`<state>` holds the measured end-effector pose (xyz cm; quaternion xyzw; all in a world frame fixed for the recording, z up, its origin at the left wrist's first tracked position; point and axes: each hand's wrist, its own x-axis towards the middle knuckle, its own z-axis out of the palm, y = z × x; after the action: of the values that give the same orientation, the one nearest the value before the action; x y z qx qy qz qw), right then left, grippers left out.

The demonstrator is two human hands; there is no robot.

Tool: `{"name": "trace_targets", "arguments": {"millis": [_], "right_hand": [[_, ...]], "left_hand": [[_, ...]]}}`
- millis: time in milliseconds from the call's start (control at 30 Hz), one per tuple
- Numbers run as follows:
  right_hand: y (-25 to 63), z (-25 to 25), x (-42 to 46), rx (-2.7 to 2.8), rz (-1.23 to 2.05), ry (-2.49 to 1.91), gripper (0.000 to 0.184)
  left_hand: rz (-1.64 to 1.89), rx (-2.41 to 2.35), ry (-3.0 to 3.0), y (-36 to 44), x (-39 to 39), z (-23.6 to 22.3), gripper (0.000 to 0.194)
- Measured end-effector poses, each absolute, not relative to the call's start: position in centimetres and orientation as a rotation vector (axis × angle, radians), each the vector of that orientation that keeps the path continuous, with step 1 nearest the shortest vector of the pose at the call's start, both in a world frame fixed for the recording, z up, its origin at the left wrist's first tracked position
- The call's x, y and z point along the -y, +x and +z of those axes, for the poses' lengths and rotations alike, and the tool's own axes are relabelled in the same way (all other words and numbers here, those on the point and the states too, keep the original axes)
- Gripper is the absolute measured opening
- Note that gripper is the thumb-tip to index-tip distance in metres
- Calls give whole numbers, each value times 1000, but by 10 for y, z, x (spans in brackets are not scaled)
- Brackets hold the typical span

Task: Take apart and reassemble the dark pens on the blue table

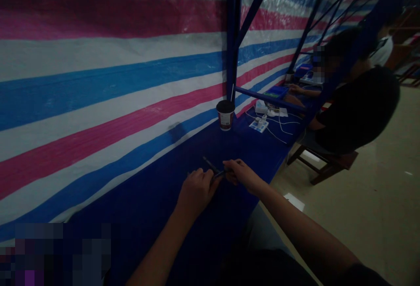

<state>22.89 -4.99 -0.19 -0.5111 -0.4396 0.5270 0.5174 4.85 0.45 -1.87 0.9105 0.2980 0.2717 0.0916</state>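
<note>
Over the blue tabletop [154, 198] my two hands are close together. My left hand [197, 192] is closed, its fingers wrapped round a slim dark pen-like stick [219, 174]. The other end of that stick is pinched by my right hand [239, 174], also closed. A second thin dark rod [209, 162] slants away just beyond my fingers; whether it lies on the table or is held, I cannot tell. The dim light hides the finer details of both.
A lidded paper cup [225, 115] stands beside the blue metal post [231, 36]. White cables and a power strip [261, 106] lie farther right. A striped plastic sheet [114, 102] walls the back. Another person in a dark shirt [361, 106] sits at the right.
</note>
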Motion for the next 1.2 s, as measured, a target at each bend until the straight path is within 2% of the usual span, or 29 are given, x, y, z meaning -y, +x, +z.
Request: {"name": "trace_targets", "arguments": {"millis": [100,267,367,433,500,533,633,700,733,867,967,1100,1200], "right_hand": [[238,2,47,1149,1349,-1209,48],[254,24,53,1598,1294,-1194,49],[260,39,56,1855,1128,-1133,44],[263,44,56,1957,1076,-1130,30],[266,45,54,1965,1069,-1174,17],[267,43,53,1940,1077,-1204,18],[264,32,43,1800,1100,-1260,29],[258,24,32,1679,1065,-1271,43],[255,21,25,1661,1012,-1293,44],[247,15,-9,1762,933,-1306,40],[246,15,-38,1811,998,-1200,17],[242,6,-62,1815,1032,-1149,32],[238,-7,-66,1721,962,-1210,21]], "left_hand": [[674,-937,2567,50,-1,-16,34],[199,-657,2078,48,3,2,45],[175,-602,1901,43,-1,5,48],[159,-599,1856,40,-8,2,52],[227,-643,1864,37,-16,-2,49],[299,-691,1885,35,-20,-4,44],[493,-829,1979,29,-30,-8,29],[533,-874,2046,25,-36,-11,24],[535,-891,2078,22,-39,-14,22],[545,-987,2184,13,-50,-24,20],[668,-1088,2208,6,-58,-29,20],[800,-1170,2213,-1,-66,-35,22],[831,-1154,2230,-3,-70,-41,22]]}}
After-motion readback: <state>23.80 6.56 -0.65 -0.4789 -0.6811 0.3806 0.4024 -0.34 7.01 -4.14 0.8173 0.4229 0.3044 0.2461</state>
